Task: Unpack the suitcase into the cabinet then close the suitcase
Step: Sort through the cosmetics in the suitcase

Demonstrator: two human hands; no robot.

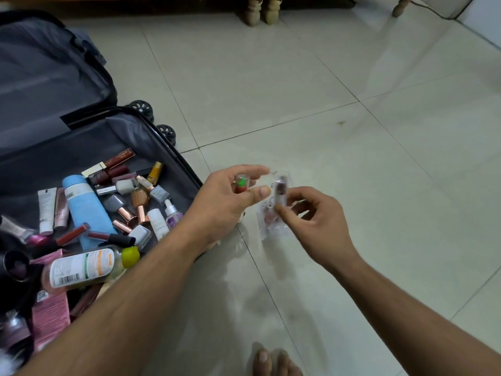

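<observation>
From my remote station: the open suitcase (151, 147) lies on the tiled floor (325, 90) at left, its lower half strewn with cosmetics, among them a blue tube (86, 204) and a clear bottle with a yellow cap (89, 267). Just right of it, above the floor, the left hand (230, 204) pinches a small red-and-green item (241, 185) between thumb and curled fingers; the right hand (311, 221) pinches a small dark-capped clear item (280, 191). The two hands are near each other, apart.

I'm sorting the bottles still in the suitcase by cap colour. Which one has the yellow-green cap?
The big clear bottle lying on its side near the suitcase's front corner, with a white barcode label. No other container there has a yellow-green cap.
</observation>
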